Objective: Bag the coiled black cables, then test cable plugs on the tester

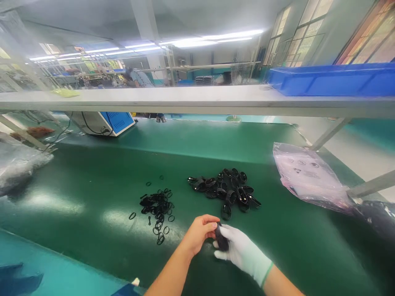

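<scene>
A small black ribbed part [221, 237] is held just above the green bench top. My right hand [242, 250], in a white glove, is closed around it. My bare left hand [200, 233] pinches its upper left edge with thumb and fingers. Beyond my hands lies a loose heap of glossy black oval parts [231, 187], some showing ribbed sides. To the left is a pile of thin black rubber rings [157, 207], with a few rings lying apart from it.
The green bench mat [92, 176] spreads under everything. A pinkish plastic bag [308, 174] lies at the right, clear plastic [18, 164] at far left. A blue and white box [106, 122] stands at the back. Overhead, a white shelf [173, 95] carries a blue bin [333, 80].
</scene>
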Demonstrator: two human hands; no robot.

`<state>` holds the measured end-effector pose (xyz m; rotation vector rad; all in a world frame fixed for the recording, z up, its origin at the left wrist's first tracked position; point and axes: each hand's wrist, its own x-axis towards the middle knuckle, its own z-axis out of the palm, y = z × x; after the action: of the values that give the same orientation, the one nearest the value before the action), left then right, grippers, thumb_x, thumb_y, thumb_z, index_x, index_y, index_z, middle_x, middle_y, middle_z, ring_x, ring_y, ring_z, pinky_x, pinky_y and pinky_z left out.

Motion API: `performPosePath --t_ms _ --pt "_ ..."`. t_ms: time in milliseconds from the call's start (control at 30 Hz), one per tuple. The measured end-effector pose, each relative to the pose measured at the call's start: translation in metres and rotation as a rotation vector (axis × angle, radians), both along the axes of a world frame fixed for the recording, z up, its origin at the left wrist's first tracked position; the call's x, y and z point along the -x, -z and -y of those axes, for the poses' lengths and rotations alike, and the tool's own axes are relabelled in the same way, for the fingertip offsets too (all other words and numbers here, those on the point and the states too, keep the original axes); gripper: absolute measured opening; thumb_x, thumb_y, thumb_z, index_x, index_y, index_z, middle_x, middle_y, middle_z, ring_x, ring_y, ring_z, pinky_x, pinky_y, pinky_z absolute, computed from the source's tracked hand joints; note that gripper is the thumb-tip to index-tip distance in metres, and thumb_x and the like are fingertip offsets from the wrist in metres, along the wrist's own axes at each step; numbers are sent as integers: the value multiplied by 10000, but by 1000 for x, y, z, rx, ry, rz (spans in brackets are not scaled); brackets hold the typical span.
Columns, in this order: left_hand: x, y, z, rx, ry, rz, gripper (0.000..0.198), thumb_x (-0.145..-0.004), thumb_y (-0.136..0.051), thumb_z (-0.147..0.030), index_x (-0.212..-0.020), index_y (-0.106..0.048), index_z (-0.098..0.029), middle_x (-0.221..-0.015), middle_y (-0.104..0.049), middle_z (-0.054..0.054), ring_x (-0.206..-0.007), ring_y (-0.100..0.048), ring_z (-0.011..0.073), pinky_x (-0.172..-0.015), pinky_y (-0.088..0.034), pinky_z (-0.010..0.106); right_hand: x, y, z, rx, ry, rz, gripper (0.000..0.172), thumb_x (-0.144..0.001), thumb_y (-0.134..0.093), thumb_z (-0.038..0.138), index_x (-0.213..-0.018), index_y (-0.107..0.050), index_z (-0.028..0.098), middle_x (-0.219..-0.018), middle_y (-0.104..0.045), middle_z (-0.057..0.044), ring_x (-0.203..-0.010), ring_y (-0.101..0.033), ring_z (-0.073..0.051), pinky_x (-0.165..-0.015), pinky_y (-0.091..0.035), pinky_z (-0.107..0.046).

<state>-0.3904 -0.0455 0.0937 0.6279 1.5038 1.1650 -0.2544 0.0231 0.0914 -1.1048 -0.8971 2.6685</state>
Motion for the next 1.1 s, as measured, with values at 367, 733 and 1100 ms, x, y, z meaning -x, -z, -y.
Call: performPosePath --t_ms 367,733,1100 --pt "30 23 -82 381 58 -960 138 -818 -584 -244 -906 -597 -137 -1057 -583 56 -960 -553 201 -866 -419 430 -86 29 -45 -166 1 209 512 -562 -745 429 -977 -579 181 -716 -581 -29 -568 -542 -118 -540 -471 -284" --pt "-59 2 -113 258 260 -1132 137 -807 -505 -223 -885 -617 -241 -945 -620 16 -811 -606 183 -672 -396 284 -233 89 -140 -1270 -70 887 508 -786 -437 465 -1199 -549 192 -1193 -603 -125 -1070 -568 -297 -891 -463 -457" --pt "-49 -16 -159 290 248 -1194 137 -817 -519 -235 -897 -628 -253 -938 -653 -1 -807 -598 163 -683 -397 265 -231 131 -154 -2091 -143 993 516 -799 -429 376 -1198 -555 76 -1271 -545 -168 -1180 -473 -336 -1049 -275 -517"
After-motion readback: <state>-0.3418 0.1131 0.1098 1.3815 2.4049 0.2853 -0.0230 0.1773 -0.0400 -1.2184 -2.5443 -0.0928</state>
